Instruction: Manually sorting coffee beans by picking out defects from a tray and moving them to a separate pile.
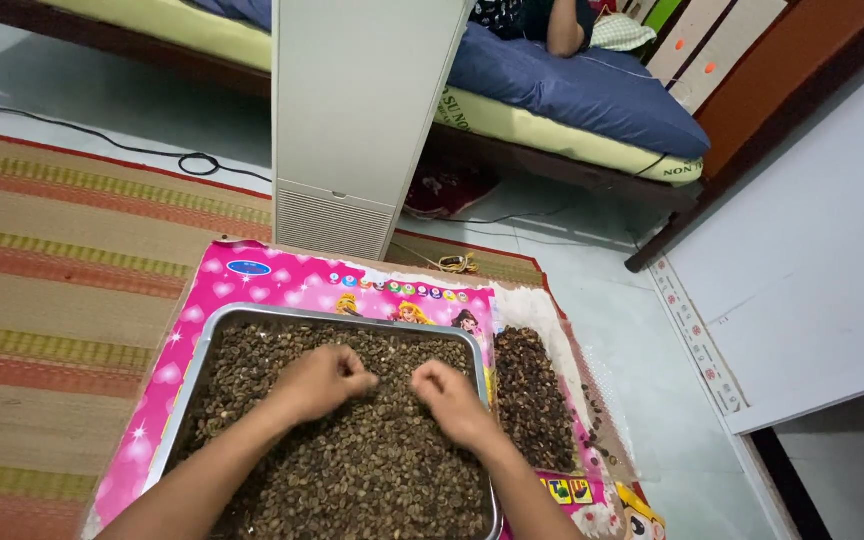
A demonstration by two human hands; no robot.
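Note:
A metal tray (pixel 252 314) lies on a pink cartoon-printed mat (pixel 282 275) and is filled with small brown-green beans (pixel 372 470). My left hand (pixel 324 381) rests on the beans near the tray's middle, fingers curled and pinched together. My right hand (pixel 455 399) sits beside it, a little to the right, also curled over the beans. Whether either hand pinches a bean is hidden. A separate heap of darker beans (pixel 532 395) lies on the mat to the right of the tray.
A tall white appliance (pixel 357 120) stands just beyond the mat. Behind it is a low bed with a blue cover (pixel 592 90), where another person's arm (pixel 562 30) shows. A striped woven mat (pixel 62 270) covers the floor on the left; a black cable (pixel 197 162) crosses it.

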